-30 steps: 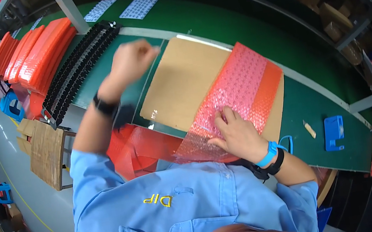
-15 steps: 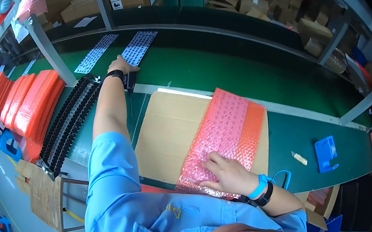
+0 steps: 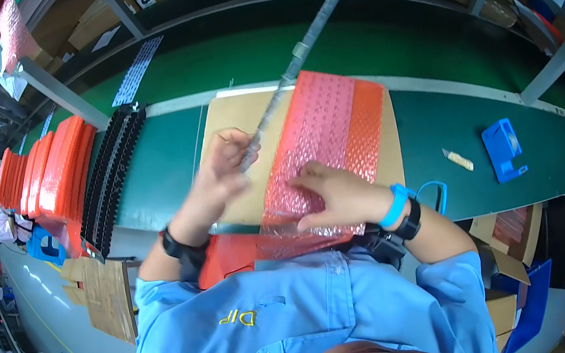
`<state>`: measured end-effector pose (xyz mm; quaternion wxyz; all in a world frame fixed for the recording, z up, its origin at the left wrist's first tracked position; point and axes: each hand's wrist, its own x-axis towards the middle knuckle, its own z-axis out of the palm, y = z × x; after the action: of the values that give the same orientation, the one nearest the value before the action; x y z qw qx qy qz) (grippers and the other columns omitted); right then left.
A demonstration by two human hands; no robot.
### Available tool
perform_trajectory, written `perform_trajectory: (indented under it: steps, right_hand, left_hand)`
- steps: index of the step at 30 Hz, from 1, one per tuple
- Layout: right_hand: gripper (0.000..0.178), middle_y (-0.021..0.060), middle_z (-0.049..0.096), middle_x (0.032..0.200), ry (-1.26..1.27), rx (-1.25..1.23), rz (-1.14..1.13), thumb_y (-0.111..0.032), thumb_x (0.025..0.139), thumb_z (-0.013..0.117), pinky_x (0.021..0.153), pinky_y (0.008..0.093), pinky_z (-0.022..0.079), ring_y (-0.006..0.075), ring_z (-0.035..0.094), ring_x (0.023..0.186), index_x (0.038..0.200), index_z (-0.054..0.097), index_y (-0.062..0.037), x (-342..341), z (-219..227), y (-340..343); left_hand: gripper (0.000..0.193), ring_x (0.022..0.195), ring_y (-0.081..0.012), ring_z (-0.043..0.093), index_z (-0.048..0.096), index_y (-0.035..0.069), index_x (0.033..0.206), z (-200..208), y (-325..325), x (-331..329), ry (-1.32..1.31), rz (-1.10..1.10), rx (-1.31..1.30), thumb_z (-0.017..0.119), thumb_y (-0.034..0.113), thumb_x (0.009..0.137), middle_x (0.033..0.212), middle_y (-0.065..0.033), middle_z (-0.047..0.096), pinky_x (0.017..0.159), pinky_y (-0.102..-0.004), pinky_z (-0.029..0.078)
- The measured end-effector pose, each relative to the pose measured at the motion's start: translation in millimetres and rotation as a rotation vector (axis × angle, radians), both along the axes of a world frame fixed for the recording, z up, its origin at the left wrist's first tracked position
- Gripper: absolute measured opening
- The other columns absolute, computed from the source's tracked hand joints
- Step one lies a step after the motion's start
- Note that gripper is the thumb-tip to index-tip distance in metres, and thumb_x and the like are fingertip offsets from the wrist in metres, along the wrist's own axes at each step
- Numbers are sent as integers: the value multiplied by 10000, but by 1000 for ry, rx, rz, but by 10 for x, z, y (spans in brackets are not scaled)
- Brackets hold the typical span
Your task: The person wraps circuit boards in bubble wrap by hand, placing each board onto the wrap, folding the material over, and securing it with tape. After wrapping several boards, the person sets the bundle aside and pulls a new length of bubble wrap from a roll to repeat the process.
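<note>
My left hand (image 3: pixel 222 171), slightly blurred, grips the near end of a long, thin circuit board panel (image 3: pixel 293 62). The panel is seen almost edge-on, slanting up and away to the right over the work table. On the pink bubble-wrap bag (image 3: pixel 333 123) rests my right hand (image 3: pixel 338 193), its fingers bent and its thumb apart from them. A dotted pattern shows through the bag's pink part; an orange-red strip runs along its right side. Beneath the bag lies a cardboard sheet (image 3: pixel 232 121). Another white patterned panel (image 3: pixel 136 70) lies on the green conveyor belt.
A black slotted rack (image 3: pixel 115 178) stands left of the cardboard, beside stacked orange bubble-wrap packs (image 3: pixel 58 173). To the right are a cutter knife (image 3: pixel 458 160) and a blue tape dispenser (image 3: pixel 504 150). A metal post (image 3: pixel 63 93) rises at left. Another person (image 3: pixel 1 216) is far left.
My left hand has lifted a patterned panel off the conveyor and drawn it back toward me, tipping it on edge. My right hand has stayed on the bag. The view has shifted.
</note>
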<state>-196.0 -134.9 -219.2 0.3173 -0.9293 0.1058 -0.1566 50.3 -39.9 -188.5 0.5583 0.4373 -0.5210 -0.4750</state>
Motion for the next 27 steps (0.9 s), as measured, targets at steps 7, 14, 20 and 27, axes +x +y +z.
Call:
perform_trajectory:
  steps: [7, 14, 20, 27]
  right_hand:
    - [421, 121, 648, 1104, -241, 755, 76, -229, 942, 660, 670, 366, 553, 221, 673, 825, 1267, 537, 7, -229, 3, 44]
    - [395, 110, 677, 914, -52, 669, -397, -213, 1006, 572, 489, 290, 519, 162, 622, 525, 1354, 477, -50, -541, 493, -296]
    - [625, 278, 507, 1379, 212, -766, -506, -179, 968, 569, 778, 418, 594, 346, 708, 869, 1528, 328, -316, -266, 249, -1175]
    - [666, 299, 369, 1511, 572, -774, -466, -147, 968, 522, 866, 460, 580, 471, 658, 1025, 1546, 282, -377, 76, -13, -1304]
  left_hand:
    - [793, 1309, -386, 453, 394, 10, 1322, -335, 360, -738, -837, 346, -422, 839, 324, 745, 1416, -263, 408, 1066, -444, 387]
    - [511, 1145, -329, 564, 637, 49, 1153, -766, 454, -312, -1024, 484, -311, 828, 296, 749, 1253, -151, 605, 950, -435, 462]
    - [208, 986, -257, 629, 750, 81, 857, -814, 511, -348, -1077, 544, -360, 817, 237, 736, 1006, -45, 716, 856, -409, 493]
    - [286, 902, -292, 664, 735, 32, 847, -887, 524, -324, -888, 571, -416, 871, 184, 645, 938, -100, 724, 777, -384, 524]
